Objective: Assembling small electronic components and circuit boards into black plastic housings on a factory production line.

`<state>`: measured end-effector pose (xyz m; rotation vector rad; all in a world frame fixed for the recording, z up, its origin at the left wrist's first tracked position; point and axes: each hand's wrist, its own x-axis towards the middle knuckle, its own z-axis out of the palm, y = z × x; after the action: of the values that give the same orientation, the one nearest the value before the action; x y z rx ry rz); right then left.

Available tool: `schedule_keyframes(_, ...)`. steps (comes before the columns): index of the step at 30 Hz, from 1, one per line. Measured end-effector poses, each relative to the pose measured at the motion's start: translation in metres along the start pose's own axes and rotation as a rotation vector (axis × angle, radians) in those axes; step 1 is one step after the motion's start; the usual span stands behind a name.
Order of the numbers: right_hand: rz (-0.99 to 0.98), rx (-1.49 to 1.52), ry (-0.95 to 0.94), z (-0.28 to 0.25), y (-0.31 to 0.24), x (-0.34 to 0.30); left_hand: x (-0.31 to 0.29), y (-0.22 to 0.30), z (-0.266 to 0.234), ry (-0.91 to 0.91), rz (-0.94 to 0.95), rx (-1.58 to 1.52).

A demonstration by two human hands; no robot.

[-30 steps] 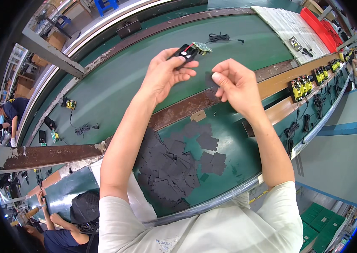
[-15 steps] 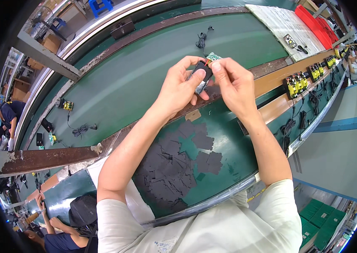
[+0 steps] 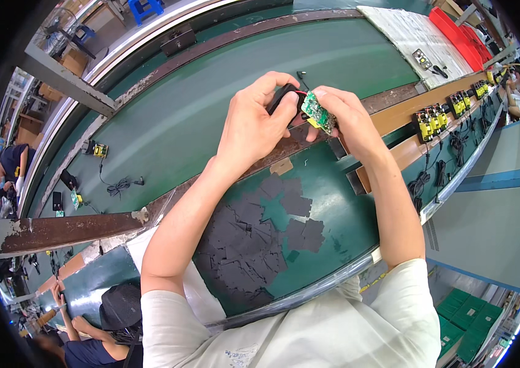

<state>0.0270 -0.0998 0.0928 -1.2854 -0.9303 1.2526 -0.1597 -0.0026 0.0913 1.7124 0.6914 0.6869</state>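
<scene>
Up above the green surface (image 3: 346,208), both hands meet over one small assembly: the left hand (image 3: 250,132) is curled closed around a black housing (image 3: 284,98), thumb and forefinger pinching its upper end, while the right hand (image 3: 349,122) is closed in a fingertip pinch on a small green circuit board (image 3: 317,111) that stands tilted between the two hands, just beside the housing and apparently joined to it by a thin red wire (image 3: 300,93). Below the left wrist, on the surface, lies a loose heap of dark flat pads (image 3: 247,239), several overlapping, with a few apart toward the right forearm. Beyond the right hand, along a wooden rail (image 3: 407,110), stands a row of yellow-and-black assemblies (image 3: 435,116) with black cables (image 3: 422,181) hanging down from them. Beyond the left hand runs a green belt (image 3: 211,104) carrying a small board with a coiled lead (image 3: 115,184). The circuit board looks light and stiff but fragile, with bare parts on its face, so it is probably best held by its edges, as the right fingertips seem to do; the housing looks like rigid, smooth plastic that takes a firmer grip, and the wire seems thin enough to tear if the two parts are pulled apart.
</scene>
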Motion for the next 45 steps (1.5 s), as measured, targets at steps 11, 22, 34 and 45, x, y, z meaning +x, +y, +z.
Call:
schedule_keyframes(11, -0.235, -0.403, 0.102, 0.016, 0.015, -0.003, 0.003, -0.012, -0.004, 0.180, 0.570, 0.637)
schedule_keyframes(22, -0.500, -0.538, 0.433, 0.033, 0.014, -0.001, -0.002, -0.012, 0.012, 0.201, 0.338, 0.346)
schedule_keyframes(34, -0.767, -0.747, 0.485, 0.033, 0.027, 0.000, -0.011, -0.013, 0.029, 0.000, 0.138, -0.488)
schedule_keyframes(45, -0.254, 0.006, 0.062, 0.033, 0.022, -0.002, 0.001, -0.018, 0.014, -0.007, -0.024, -0.586)
